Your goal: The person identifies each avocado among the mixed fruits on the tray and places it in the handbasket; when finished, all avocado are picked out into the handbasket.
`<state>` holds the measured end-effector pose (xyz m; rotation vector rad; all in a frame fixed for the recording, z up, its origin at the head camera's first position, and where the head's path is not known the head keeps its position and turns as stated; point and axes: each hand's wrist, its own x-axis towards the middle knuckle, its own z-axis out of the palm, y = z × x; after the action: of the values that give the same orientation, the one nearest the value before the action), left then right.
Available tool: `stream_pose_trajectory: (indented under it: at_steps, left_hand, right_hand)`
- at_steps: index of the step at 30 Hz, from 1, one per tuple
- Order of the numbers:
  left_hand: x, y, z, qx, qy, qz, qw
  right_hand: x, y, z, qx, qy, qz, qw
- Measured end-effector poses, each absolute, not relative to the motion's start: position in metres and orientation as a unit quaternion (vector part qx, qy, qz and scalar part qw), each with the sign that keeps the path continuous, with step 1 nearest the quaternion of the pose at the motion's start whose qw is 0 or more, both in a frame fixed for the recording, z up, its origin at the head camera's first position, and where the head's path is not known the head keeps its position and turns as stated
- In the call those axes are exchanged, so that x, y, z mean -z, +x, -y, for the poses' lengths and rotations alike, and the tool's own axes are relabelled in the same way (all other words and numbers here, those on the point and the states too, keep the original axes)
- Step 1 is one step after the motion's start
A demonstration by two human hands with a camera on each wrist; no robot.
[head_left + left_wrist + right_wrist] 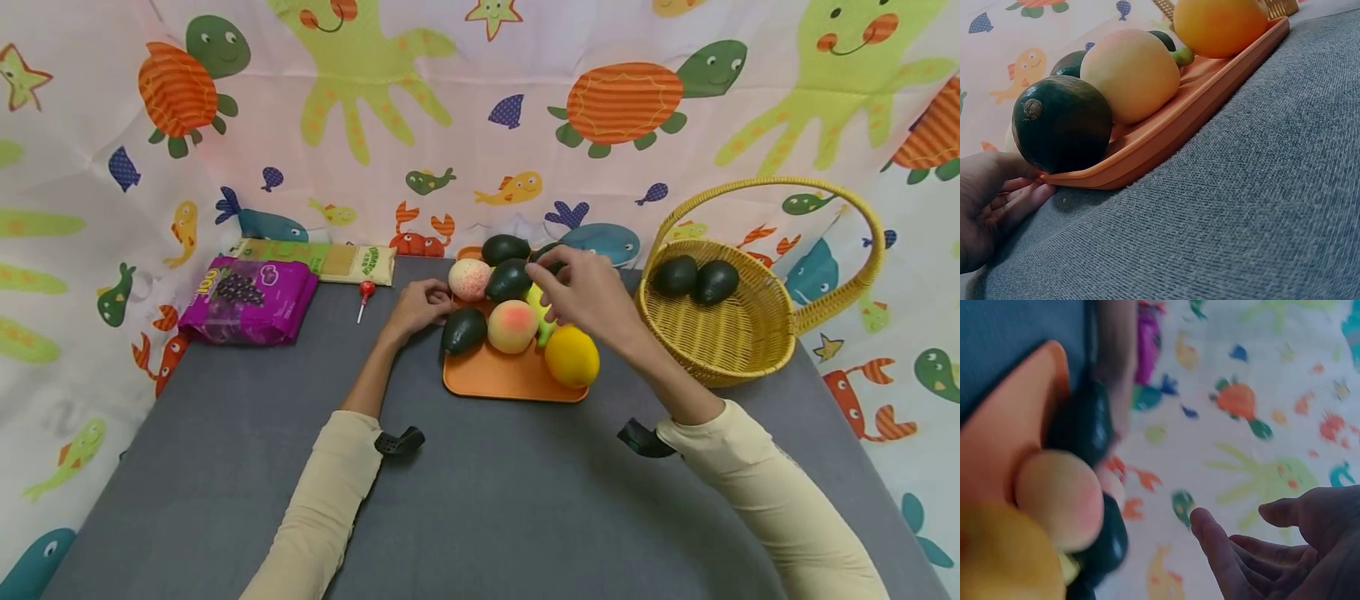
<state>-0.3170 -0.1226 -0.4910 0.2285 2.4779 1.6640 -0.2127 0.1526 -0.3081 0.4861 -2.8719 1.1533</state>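
An orange tray (510, 379) holds several dark green avocados (465, 331), two peaches (513, 327), a yellow-orange fruit (572, 356) and a yellow-green piece partly hidden behind them. At the tray's left edge my left hand (422, 310) pinches the rim, the thumb over it and fingers below, as the left wrist view shows beside the nearest avocado (1063, 125). My right hand (588, 292) is above the tray's right side, near the back avocados. In the right wrist view its thumb and fingers (1219, 550) are spread apart with nothing between them.
A yellow wicker basket (772, 367) with a tall handle stands to the right, two avocados (716, 282) inside. On the left lie a purple grape-printed package (251, 300), a green-beige packet (360, 263) and a red lollipop (367, 288). A printed cloth hangs behind the grey table.
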Motion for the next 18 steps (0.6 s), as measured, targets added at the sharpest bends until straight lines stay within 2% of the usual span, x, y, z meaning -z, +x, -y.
stream_pose_trajectory:
  at_steps: [6,18]
  left_hand:
    - [0.492,-0.316,0.125,-0.546,0.08,-0.83,0.078]
    - [0.491,-0.317,0.125,-0.527,0.087,-0.844,0.058]
  right_hand:
    - [0.334,-0.215,-0.111,-0.318,0.199,0.927,-0.027]
    - [0.37,-0.226,-0.061,-0.202,0.234,0.951,-0.009]
